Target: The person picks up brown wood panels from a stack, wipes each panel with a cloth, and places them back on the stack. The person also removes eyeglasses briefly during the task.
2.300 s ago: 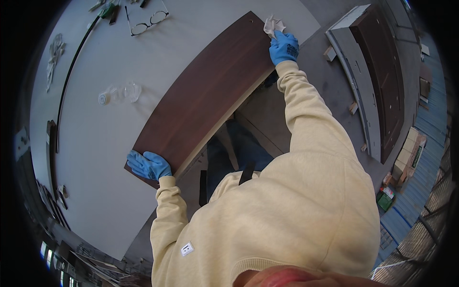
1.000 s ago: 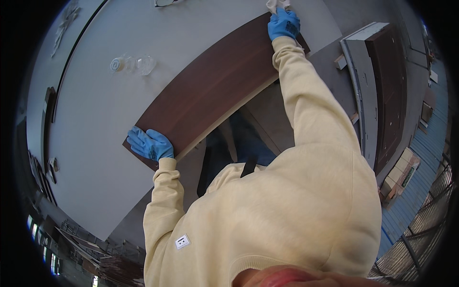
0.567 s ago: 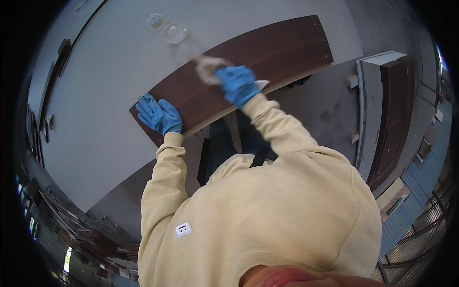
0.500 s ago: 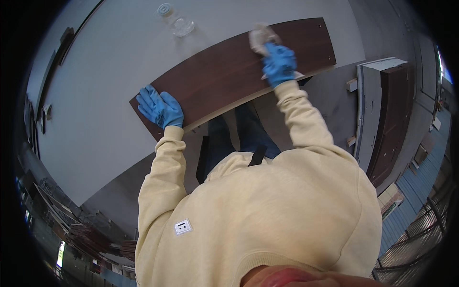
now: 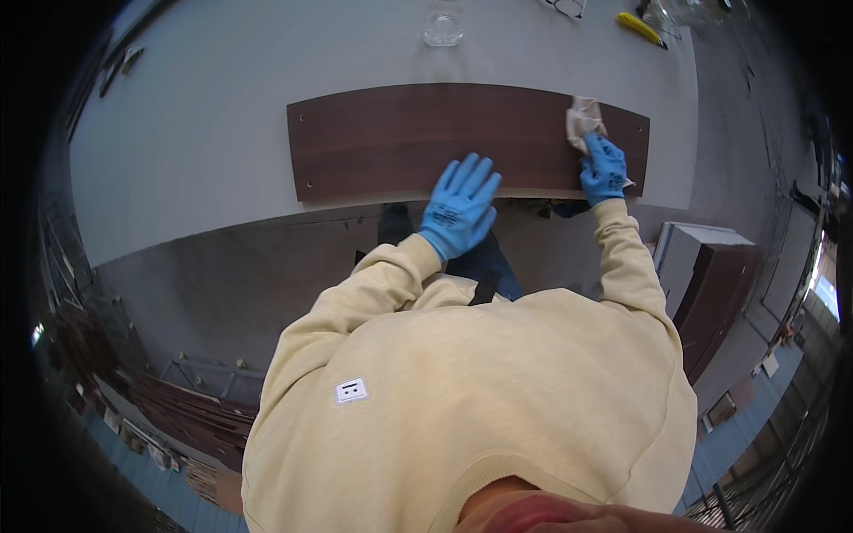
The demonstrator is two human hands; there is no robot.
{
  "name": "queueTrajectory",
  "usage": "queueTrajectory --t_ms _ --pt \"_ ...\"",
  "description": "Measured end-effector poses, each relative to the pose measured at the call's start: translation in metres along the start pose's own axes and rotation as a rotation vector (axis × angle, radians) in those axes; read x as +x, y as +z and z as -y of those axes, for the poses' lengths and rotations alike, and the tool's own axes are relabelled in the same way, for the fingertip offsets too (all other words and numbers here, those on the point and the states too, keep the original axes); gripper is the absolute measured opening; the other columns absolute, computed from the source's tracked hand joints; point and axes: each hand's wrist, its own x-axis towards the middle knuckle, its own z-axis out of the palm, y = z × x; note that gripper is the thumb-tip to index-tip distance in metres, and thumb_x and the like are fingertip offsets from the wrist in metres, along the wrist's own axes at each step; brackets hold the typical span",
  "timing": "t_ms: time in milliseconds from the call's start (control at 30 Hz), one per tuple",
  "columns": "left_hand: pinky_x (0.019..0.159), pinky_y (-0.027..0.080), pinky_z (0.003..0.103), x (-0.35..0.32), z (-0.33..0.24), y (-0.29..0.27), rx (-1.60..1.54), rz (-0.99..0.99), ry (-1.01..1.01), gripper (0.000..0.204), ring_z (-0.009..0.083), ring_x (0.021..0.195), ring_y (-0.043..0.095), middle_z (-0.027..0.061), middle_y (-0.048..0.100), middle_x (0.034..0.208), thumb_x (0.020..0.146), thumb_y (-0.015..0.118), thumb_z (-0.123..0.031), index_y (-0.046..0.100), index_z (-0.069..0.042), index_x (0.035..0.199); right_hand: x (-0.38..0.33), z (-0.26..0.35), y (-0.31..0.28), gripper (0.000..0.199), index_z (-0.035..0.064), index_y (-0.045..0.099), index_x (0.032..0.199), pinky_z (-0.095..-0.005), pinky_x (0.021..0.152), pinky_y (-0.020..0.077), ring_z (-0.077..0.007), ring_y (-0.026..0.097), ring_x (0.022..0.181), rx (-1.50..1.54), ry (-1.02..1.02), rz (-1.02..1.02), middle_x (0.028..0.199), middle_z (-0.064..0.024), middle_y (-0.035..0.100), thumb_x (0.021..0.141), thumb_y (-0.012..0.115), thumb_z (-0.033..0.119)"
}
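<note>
A dark brown wood-grain board point(image 5: 382, 138) with small holes near its ends lies along the near edge of a pale grey table point(image 5: 204, 151). My right hand point(image 5: 604, 169), in a blue glove, presses a crumpled whitish cloth point(image 5: 584, 123) on the board's right end. My left hand point(image 5: 461, 206), gloved in blue too, is at the middle of the board's near edge, fingers stretched out and holding nothing. Whether its fingertips touch the board I cannot tell.
Beyond the board stands a clear bottle point(image 5: 442, 28). Farther right lie a yellow utility knife point(image 5: 641, 29) and glasses point(image 5: 569, 7). At the right, below table height, is a stack of white and brown panels point(image 5: 711, 284). More brown boards point(image 5: 200, 404) are stacked at the lower left.
My left hand has left the board's left end and moved right to its near middle edge. The cloth in my right hand has slid toward the right end. The view has turned.
</note>
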Motion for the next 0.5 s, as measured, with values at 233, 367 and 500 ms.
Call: queueTrajectory --t_ms 233,367,500 --pt "0.126 0.026 0.057 -0.023 -0.006 0.082 0.364 -0.018 0.058 0.055 0.0363 0.149 0.042 0.0169 0.049 0.157 0.089 0.062 -0.021 0.062 -0.013 0.144 0.064 0.090 0.035 0.051 0.0155 0.069 0.124 -0.0449 0.096 0.0545 -0.0328 0.065 0.108 0.188 -0.800 0.515 0.120 -0.0072 0.066 0.074 0.078 0.008" --pt "0.124 0.030 0.055 -0.021 -0.018 0.102 0.143 -0.054 -0.095 0.043 0.0318 0.142 0.048 0.0126 0.053 0.152 0.094 0.058 -0.021 0.065 -0.014 0.136 0.116 0.141 0.057 0.054 0.0171 0.071 0.126 -0.0446 0.099 0.0538 -0.0308 0.063 0.115 0.197 -1.100 0.732 0.127 -0.0053 0.065 0.073 0.082 0.013" --pt "0.122 0.033 0.053 -0.015 -0.011 0.091 0.332 -0.175 0.008 0.042 0.0303 0.136 0.051 0.0112 0.054 0.150 0.097 0.055 -0.020 0.063 -0.014 0.137 0.147 0.244 0.118 0.052 0.0209 0.071 0.126 -0.0456 0.099 0.0528 -0.0310 0.063 0.115 0.262 -1.227 0.693 0.130 -0.0044 0.064 0.076 0.082 0.016"
